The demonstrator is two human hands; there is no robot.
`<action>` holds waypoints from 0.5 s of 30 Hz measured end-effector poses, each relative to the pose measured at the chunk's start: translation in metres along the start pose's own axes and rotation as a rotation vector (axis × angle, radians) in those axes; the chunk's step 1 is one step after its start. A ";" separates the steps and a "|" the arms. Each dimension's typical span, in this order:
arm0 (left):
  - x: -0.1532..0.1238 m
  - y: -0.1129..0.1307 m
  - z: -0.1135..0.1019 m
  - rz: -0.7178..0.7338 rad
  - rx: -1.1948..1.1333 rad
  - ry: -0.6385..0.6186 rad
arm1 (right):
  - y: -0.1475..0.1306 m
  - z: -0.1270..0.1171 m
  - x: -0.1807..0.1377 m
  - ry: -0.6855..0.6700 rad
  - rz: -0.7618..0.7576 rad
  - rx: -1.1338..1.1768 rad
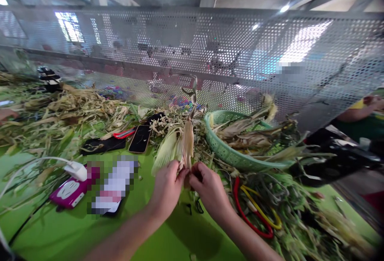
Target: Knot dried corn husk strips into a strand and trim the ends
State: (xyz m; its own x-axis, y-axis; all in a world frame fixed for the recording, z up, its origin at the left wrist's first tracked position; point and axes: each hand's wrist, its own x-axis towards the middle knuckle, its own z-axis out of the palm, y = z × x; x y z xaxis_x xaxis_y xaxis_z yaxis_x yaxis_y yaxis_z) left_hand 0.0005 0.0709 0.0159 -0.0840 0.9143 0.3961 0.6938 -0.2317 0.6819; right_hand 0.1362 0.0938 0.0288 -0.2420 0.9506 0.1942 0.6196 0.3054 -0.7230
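Both of my hands grip one ear of corn in its husk [183,145], held upright over the green table [75,229]. My left hand [166,187] is closed around the lower left of the ear, fingers curled on the pale green husk leaves. Pinching the base of the ear from the right side is my right hand [208,191]. The dry husk tip points up toward the perforated metal screen [210,49].
A green plastic basket [231,155] of husked leaves stands right of my hands. Dry husks [69,109] pile along the back left. Phones [139,138] lie flat behind, a pink power strip [69,191] at left, red and yellow cables [255,213] at right. Another person's arm [360,111] shows far right.
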 end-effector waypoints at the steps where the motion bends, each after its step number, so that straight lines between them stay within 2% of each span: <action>1: -0.001 0.000 0.000 0.005 0.004 0.007 | 0.000 0.001 -0.001 0.010 -0.005 -0.003; 7: -0.003 -0.001 0.002 0.023 0.041 0.023 | -0.001 0.002 -0.003 0.106 -0.073 -0.122; 9: 0.000 -0.002 0.002 -0.038 -0.031 -0.011 | 0.001 0.002 -0.001 0.052 -0.041 0.014; 13: 0.011 -0.008 -0.002 -0.208 -0.324 -0.144 | 0.006 0.001 0.004 -0.107 0.078 0.442; 15: 0.015 -0.010 -0.004 -0.243 -0.406 -0.190 | 0.008 0.002 0.006 -0.109 0.098 0.508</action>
State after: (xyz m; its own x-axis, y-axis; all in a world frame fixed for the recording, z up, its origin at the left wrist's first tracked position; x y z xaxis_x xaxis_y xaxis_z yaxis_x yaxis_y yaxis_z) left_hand -0.0106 0.0852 0.0174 -0.0507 0.9934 0.1032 0.3332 -0.0806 0.9394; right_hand 0.1386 0.1017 0.0228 -0.2940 0.9540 0.0594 0.2100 0.1251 -0.9697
